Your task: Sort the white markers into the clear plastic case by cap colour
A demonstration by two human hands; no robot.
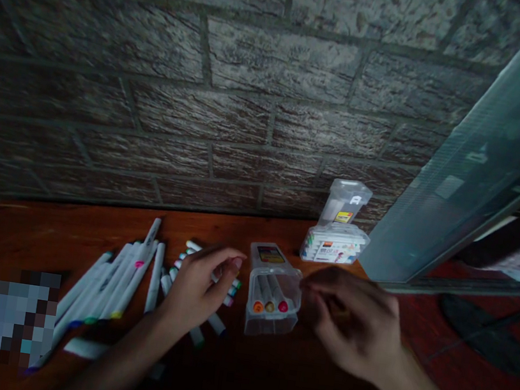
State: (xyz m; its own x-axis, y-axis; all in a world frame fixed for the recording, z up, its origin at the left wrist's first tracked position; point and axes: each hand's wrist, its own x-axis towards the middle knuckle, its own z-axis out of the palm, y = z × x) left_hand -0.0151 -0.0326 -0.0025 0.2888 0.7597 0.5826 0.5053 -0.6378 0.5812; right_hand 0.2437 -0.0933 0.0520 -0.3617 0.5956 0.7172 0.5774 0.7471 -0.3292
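Observation:
In the head view, my left hand (199, 286) hovers over loose markers left of a clear plastic case. Its fingers are curled, thumb tip close to the index finger, with nothing visible between them. The clear case (269, 328) lies on the table with its lid part tipped back; three markers (271, 297) inside show orange, olive and red ends. Close to the case's right side, my right hand (353, 321) is closed, fingertips pinched near the lid edge. Shadow hides whatever those fingertips may hold. White markers (217, 323) with coloured ends lie under and behind my left hand.
More white markers (117, 281) lie in a row at the left. A filled marker case (335, 244) and an upright clear case (343, 207) stand at the back right. Behind the wooden table (217, 224) rises a brick wall (278, 62); a translucent panel (447, 170) borders the right.

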